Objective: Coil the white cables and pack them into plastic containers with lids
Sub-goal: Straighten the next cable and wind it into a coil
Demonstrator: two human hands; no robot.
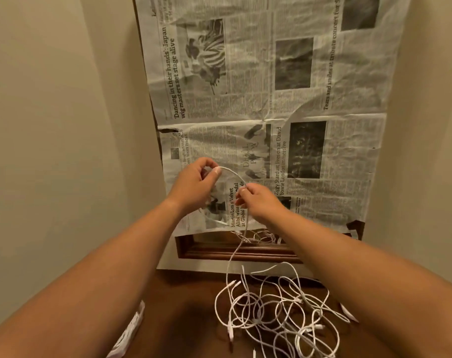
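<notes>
Above tangled white cables (279, 311) on the near bench (188, 306), left hand (193, 184) and right hand (261, 202) pinch one raised cable (232, 172).

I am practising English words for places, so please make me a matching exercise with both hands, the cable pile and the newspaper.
1 left hand
2 right hand
3 cable pile
4 newspaper

A lies tangled on the brown table
B pinches the high end of the held cable
C hangs upright behind the table
D pinches the held cable where it drops

Pairs: 1-B, 2-D, 3-A, 4-C
</notes>
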